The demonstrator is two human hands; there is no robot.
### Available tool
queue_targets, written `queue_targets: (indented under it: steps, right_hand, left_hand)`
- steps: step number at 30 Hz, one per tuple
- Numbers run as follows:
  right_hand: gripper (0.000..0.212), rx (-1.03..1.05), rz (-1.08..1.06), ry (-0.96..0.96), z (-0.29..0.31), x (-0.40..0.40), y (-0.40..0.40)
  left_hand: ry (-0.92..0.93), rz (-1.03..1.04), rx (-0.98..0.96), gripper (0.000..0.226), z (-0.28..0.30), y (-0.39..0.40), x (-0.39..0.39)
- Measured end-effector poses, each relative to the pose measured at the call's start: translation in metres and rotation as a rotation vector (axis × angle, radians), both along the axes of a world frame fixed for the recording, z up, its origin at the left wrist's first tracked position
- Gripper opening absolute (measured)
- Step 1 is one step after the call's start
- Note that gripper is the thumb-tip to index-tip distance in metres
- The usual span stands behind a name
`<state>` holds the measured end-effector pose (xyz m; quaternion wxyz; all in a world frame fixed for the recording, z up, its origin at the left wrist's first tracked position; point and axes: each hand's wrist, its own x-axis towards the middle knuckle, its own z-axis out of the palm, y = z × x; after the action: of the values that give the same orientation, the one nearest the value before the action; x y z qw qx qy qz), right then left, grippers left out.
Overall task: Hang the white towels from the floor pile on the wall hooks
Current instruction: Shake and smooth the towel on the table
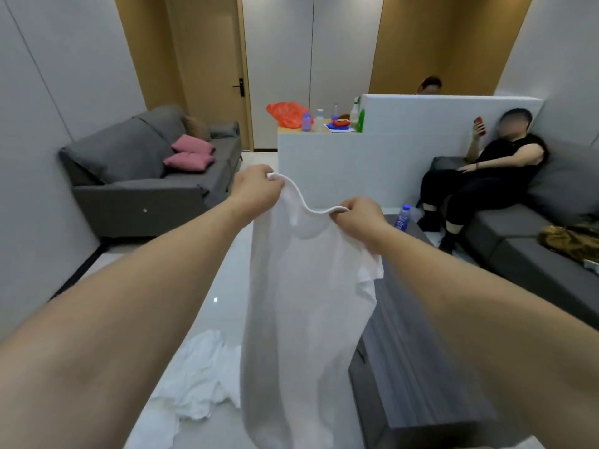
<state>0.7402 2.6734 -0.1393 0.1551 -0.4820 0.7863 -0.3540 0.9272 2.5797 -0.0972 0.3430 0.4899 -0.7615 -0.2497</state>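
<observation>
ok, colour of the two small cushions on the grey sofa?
Pink cushions on the grey sofa, head view.

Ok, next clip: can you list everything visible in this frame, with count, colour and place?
held towel: one, white, hanging between both hands
towel pile: one heap, white, on the floor at lower left
left sofa: one, grey, against the left wall
cushions: two, pink, on the left sofa
right sofa: one, grey, on the right, a seated person in black on it
low table: one, dark grey, right of the held towel
water bottle: one, blue label, at the low table's far end
partition: one, white, centre
plastic bag: one, orange, on the ledge behind the partition
door: one, wooden, back left
left hand: grip on the towel's top edge
right hand: grip on the same edge
</observation>
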Motion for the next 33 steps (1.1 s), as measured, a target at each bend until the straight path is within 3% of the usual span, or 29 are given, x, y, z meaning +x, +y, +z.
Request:
queue_targets:
  steps: [5, 10, 16, 19, 23, 26, 33]
  right_hand:
    - [0.041, 0.064, -0.031, 0.103, 0.008, -0.075, 0.044]
    - [0.048, 0.274, -0.104, 0.390, 0.025, -0.150, 0.064]
    - [0.050, 0.267, -0.164, 0.420, 0.036, -0.228, 0.044]
    - [0.039, 0.277, -0.161, 0.394, 0.040, -0.267, 0.023]
    - [0.008, 0.199, -0.231, 0.370, 0.043, -0.324, -0.013]
    - [0.016, 0.085, -0.330, 0.404, 0.047, -0.357, -0.034]
    - [0.046, 0.029, -0.439, 0.607, 0.063, -0.403, -0.032]
  left_hand:
    - [0.008, 0.001, 0.000, 0.022, -0.010, 0.045, -0.079]
    - [0.035, 0.020, 0.011, 0.025, -0.008, 0.047, -0.142]
    - [0.028, -0.003, -0.053, 0.024, -0.009, 0.013, -0.228]
    - [0.034, -0.021, -0.037, 0.024, -0.008, -0.016, -0.271]
    - [0.086, -0.017, -0.023, 0.020, -0.003, -0.056, -0.320]
    - [0.089, -0.010, -0.041, 0.021, 0.001, -0.074, -0.347]
    - [0.079, 0.010, -0.080, 0.020, 0.017, -0.076, -0.384]
